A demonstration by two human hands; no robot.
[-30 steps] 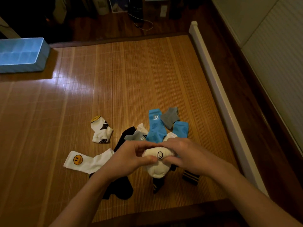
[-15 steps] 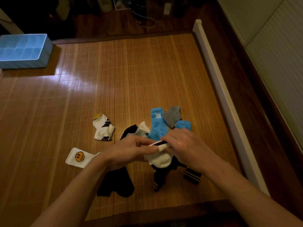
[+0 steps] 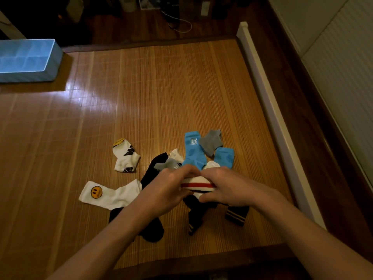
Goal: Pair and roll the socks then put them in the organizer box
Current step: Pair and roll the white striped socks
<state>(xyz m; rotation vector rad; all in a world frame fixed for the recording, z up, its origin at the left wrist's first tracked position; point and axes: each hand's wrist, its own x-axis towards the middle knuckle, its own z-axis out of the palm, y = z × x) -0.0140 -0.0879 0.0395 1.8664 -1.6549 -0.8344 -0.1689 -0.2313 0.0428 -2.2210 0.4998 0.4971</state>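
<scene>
Left hand point(image 3: 167, 190) and right hand point(image 3: 228, 186) meet low centre, both gripping the sock roll point(image 3: 197, 185): a white bundle with a red stripe across it and a dark band under that. Fingers of both hands curl round its ends, thumbs on top, fingertips nearly touching above it. The roll is held just over the sock pile (can't tell if its underside touches anything).

Loose socks lie around the hands on the bamboo mat point(image 3: 141, 98):
- blue TIDE sock point(image 3: 193, 150) just beyond the hands, cuff pointing away
- second blue sock point(image 3: 225, 157) to its right, with a grey sock point(image 3: 211, 141) overlapping both
- small grey-and-white sock point(image 3: 169, 163) just beyond the left hand's knuckles, partly hidden
- black sock point(image 3: 151, 172) running under the left wrist towards the near edge
- smiley sock point(image 3: 109, 194), white, flat, to the left, its foot end tucked under the left forearm
- white sock with black marks point(image 3: 125, 156) and a yellow cuff, lying apart, further left and beyond
- two dark socks with striped cuffs, one point(image 3: 194, 217) under the roll, one point(image 3: 237, 216) under the right wrist

Organizer box point(image 3: 50, 63), light blue with dividers, sits at the far left corner of the mat, well apart from the pile. No socks can be made out in the compartments in view. White rail point(image 3: 268, 110) runs along the mat's right edge. Wood floor beyond, with a cable point(image 3: 179, 23) on it.
</scene>
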